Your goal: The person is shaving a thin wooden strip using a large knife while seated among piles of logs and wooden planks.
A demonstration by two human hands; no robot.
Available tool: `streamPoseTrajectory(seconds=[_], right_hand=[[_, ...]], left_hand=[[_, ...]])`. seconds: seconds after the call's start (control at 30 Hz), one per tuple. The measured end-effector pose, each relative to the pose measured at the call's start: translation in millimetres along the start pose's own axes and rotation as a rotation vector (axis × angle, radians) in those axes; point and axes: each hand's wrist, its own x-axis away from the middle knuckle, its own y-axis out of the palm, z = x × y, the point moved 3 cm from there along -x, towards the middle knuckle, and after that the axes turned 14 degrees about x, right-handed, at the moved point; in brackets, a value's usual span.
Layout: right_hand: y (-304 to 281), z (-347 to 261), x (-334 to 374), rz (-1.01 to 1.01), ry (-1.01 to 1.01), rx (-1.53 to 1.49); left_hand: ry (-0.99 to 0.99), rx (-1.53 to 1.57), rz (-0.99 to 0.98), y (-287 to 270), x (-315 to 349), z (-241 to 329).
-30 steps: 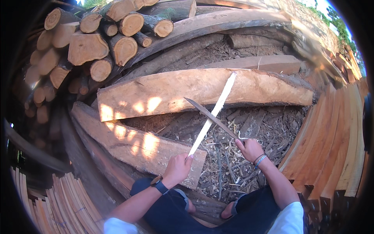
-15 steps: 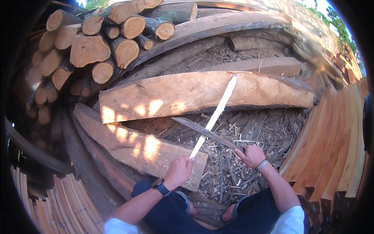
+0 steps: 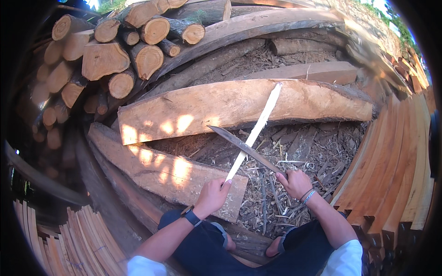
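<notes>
My left hand point(image 3: 212, 197) is closed round the lower end of a long, pale, peeled wooden stick point(image 3: 258, 127). The stick slants up and away to the right, its far end over the face of a large curved timber slab point(image 3: 193, 110). In my right hand point(image 3: 296, 185) is the handle of a machete point(image 3: 232, 139) with a long dark blade. That blade crosses over the stick near its middle, its tip pointing up to the left. Whether the edge bites into the wood I cannot tell. A second slab point(image 3: 156, 172) lies below my left hand's side.
Cut logs point(image 3: 149, 62) are stacked at the far left. Long sawn boards point(image 3: 386, 161) lie along the right, and thin slats point(image 3: 87, 239) stand at the lower left. Wood shavings point(image 3: 276, 202) and bark cover the ground between my feet and the curved slab.
The machete's tip has risen slightly and shifted right. Both hands keep their grips in nearly the same places, and the whole view has shifted a little.
</notes>
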Motion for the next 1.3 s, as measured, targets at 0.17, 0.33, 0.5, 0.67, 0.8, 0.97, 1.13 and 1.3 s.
streamPoseTrajectory(seconds=[0.17, 0.33, 0.5, 0.67, 0.8, 0.97, 1.13, 1.3], right_hand=[[1, -7, 16, 0.010, -0.092, 0.051], [-2, 1, 10, 0.050, 0.053, -0.060], [-14, -18, 26, 0.008, -0.156, 0.080], [-15, -17, 16, 0.007, -0.091, 0.001], [-13, -25, 22, -0.015, -0.154, 0.008], [-5, -11, 7, 0.004, -0.038, -0.021], [-8, -16, 19, -0.001, -0.058, -0.042], [-9, -20, 16, 0.001, -0.068, 0.034]], left_hand=[[-0.072, 0.006, -0.034, -1, -4, 0], [-0.085, 0.148, -0.047, 2, -5, -7], [0.022, 0.085, 0.046, 2, 0, -5], [-0.040, 0.133, 0.057, 1, -8, 2], [-0.055, 0.325, -0.003, 4, -19, -30], [-0.388, 0.648, -0.204, 10, -1, 3], [-0.546, 0.880, -0.190, -2, 6, 0], [-0.526, 1.004, -0.153, 2, -1, -19]])
